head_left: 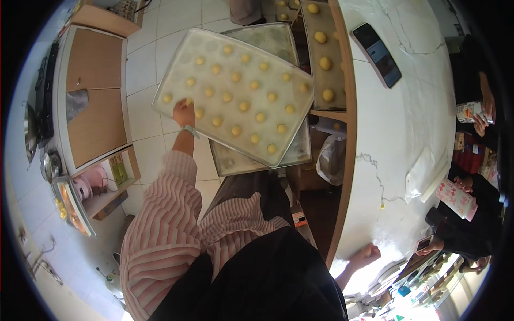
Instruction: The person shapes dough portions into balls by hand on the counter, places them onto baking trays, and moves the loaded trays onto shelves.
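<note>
A large pale metal tray (176, 75), set at a slant, bears rows of small yellow dough balls (236, 77). Over its near left part reaches my left hand (183, 113), with a band at the wrist and a pink striped sleeve. Its fingers are closed around a dough ball (189, 101) at the tray's left side. Beneath this tray lies another tray (225, 165), turned differently, its edges showing at the far and near sides. My right hand (365, 255) rests curled on the white counter (375, 139); whatever it holds, if anything, is hidden.
Further dough balls sit on a tray (321, 80) under the counter's wooden edge. A phone (377, 56) and a crumpled plastic bag (420, 174) lie on the counter. Across it, people's hands hold a patterned cup (456, 199) and another phone (424, 243). Wooden cabinets (93, 96) stand left.
</note>
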